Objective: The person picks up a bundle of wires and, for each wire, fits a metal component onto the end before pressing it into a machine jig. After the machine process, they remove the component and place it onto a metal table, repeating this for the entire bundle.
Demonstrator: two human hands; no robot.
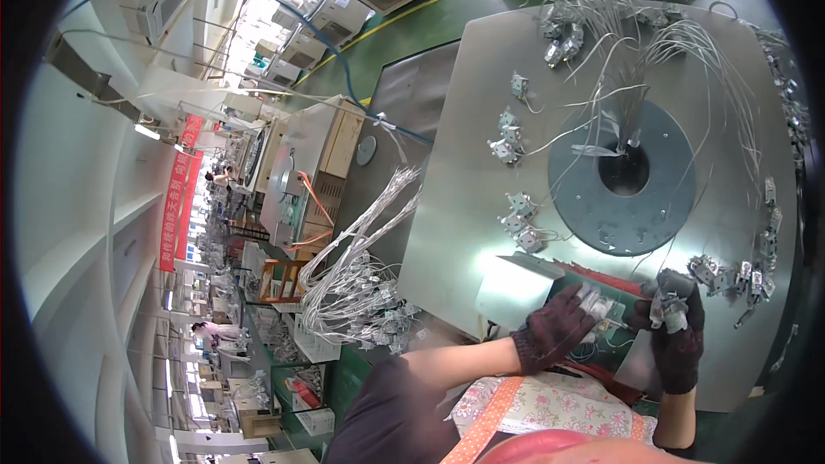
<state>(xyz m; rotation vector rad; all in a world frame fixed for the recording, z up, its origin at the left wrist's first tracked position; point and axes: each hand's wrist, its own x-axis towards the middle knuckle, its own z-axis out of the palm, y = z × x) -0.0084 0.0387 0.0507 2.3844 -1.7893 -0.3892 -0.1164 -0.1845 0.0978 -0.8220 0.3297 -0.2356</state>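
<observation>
Dark gloves cover both of my hands at the near edge of a metal table. My left hand (557,328) is closed around a bundle of small silvery-white parts (593,302) with thin wires. Just to its right, my right hand (675,345) is closed on a grey, blocky piece (673,296), its exact kind too blurred to make out. Between the hands, white wire ends hang over a green surface (614,339). A bent bright metal plate (518,285) sits left of my left hand, beside a red strip (601,277).
On the metal tabletop (468,180) lies a grey round disc (584,206) with a dark central hole, white cables rising from it. Small metal connectors (520,222) ring it at left, with more (743,279) at right. A cable heap (361,292) hangs left; a blue hose (322,34) crosses above.
</observation>
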